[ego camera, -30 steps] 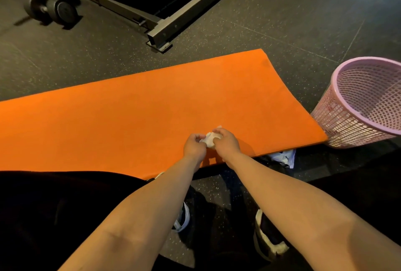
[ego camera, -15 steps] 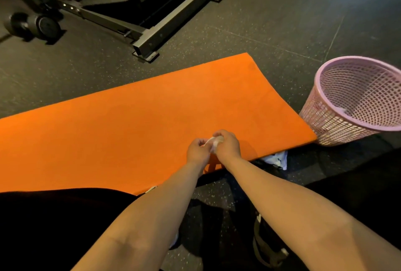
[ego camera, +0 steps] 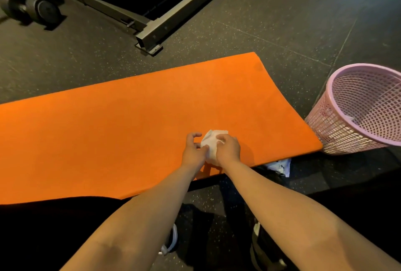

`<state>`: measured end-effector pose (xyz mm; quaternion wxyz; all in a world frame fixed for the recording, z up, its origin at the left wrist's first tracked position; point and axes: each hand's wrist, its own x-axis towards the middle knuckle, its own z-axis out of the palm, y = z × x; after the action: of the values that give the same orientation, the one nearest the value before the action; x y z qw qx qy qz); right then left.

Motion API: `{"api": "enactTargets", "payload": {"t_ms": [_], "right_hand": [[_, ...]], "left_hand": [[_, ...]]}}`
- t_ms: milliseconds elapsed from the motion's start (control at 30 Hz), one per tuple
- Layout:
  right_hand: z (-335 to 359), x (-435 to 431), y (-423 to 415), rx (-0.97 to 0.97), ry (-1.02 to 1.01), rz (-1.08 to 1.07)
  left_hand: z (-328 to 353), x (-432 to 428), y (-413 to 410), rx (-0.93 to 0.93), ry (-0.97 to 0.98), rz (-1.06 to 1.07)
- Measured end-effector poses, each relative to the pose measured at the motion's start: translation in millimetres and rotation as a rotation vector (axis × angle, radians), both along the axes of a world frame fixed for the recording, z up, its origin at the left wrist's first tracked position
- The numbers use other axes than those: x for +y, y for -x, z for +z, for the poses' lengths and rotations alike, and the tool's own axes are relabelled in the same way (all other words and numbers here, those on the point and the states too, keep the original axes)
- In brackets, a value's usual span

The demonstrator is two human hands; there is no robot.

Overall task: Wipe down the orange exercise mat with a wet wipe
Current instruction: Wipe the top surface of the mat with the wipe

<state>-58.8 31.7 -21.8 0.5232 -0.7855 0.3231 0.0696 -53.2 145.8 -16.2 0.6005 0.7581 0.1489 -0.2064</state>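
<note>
The orange exercise mat lies flat on the dark floor, running from the left edge to the middle right. Over its near edge both hands hold a white wet wipe, partly spread out between them. My left hand pinches the wipe's left side with curled fingers. My right hand grips its right side. The wipe's lower part is hidden behind the hands.
A pink mesh waste basket stands just off the mat's right end. A small white packet lies on the floor at the mat's near right corner. A black machine frame and a dumbbell sit beyond the mat.
The wipe was a small wad between the hands; now it is pulled wider and more of it shows. Both hands stay over the mat's near edge.
</note>
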Motion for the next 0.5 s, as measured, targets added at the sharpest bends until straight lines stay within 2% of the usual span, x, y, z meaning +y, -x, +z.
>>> {"api": "enactTargets", "payload": {"t_ms": [67,133,200,333,400,500], "right_hand": [[-3.3,3.3,-3.0,0.034,0.004,0.002],[-7.0,6.7,-5.1,0.039,0.003,0.119],[-9.1,8.1,-6.2,0.045,-0.027,0.202],[-25.8,4.5,-8.4,0.022,0.087,0.275],[-30.9,1.9,-13.3,0.010,0.116,0.252],[-39.6,3.0,-20.0,0.011,0.185,0.358]], "left_hand": [[-5.0,0.7,-1.6,-0.045,-0.046,0.012],[-9.9,3.1,-6.3,-0.083,-0.112,0.050],[-14.1,5.9,-11.9,-0.059,-0.085,0.053],[-24.0,12.2,-20.6,0.022,-0.093,-0.106],[-30.8,16.3,-25.4,0.003,-0.139,-0.152],[-38.6,18.9,-31.2,-0.063,-0.193,-0.198]]}}
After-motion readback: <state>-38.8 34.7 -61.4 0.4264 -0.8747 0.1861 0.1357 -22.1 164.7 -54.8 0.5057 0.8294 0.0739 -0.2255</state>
